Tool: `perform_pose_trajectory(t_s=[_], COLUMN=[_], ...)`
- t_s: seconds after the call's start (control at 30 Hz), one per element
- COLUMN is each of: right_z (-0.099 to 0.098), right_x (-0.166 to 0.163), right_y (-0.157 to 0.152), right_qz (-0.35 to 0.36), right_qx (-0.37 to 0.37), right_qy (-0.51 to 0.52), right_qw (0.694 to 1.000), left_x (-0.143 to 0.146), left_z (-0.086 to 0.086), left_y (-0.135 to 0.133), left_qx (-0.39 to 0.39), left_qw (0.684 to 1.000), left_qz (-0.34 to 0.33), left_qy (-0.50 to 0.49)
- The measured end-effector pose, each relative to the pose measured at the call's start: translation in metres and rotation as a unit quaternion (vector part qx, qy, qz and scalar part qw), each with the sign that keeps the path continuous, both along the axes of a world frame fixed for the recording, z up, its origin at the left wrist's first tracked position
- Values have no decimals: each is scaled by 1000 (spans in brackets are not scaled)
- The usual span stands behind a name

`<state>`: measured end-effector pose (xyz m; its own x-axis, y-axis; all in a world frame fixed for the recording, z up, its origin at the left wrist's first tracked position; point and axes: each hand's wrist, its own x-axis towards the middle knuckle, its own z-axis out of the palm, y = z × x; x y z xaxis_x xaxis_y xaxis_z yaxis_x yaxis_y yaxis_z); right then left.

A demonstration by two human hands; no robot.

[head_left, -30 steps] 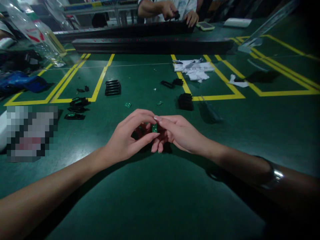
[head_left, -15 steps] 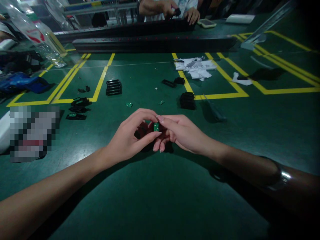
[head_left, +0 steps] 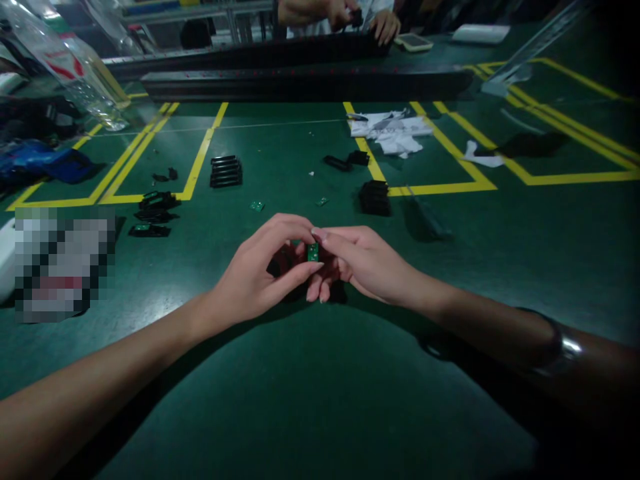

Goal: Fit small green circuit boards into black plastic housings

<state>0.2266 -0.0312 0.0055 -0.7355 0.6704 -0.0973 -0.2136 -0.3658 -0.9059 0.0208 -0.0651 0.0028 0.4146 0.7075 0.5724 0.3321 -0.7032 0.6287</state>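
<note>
A small green circuit board (head_left: 313, 252) is pinched between my two hands, just above the table. My left hand (head_left: 267, 267) grips it with thumb and forefinger from the left. On its other side, the thumb and fingers of my right hand (head_left: 357, 257) close on the board's upper right edge. Whether a black part lies behind it, the fingers hide. Beyond the hands, two loose green boards, one left (head_left: 257, 206) and one right (head_left: 321, 201), lie flat on the table. A stack of black plastic casings (head_left: 375, 198) sits past my right hand.
More black casings lie in a row (head_left: 226, 171), and others with green boards (head_left: 150, 230) lie at left. A screwdriver (head_left: 427, 217) rests at right. White paper scraps (head_left: 393, 130), a plastic bottle (head_left: 75, 67) and a long black bar (head_left: 305, 85) are farther back. A co-worker's hand (head_left: 385, 27) is beyond.
My hands hold nearly the same pose on the board, which shows slightly more of its face. The whole view has shifted a little.
</note>
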Motion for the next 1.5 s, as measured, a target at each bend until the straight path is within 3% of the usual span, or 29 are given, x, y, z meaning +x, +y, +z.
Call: perform_pose_trajectory(t_s=[1.5], right_z=[0], right_x=[-1], right_y=[0], right_qz=[-17], right_qx=[3], right_qy=[-3], right_qw=[1000], left_x=[2], left_z=[2], left_y=[-2], left_qx=[-4], left_qw=[999], left_qz=[28], left_qy=[24])
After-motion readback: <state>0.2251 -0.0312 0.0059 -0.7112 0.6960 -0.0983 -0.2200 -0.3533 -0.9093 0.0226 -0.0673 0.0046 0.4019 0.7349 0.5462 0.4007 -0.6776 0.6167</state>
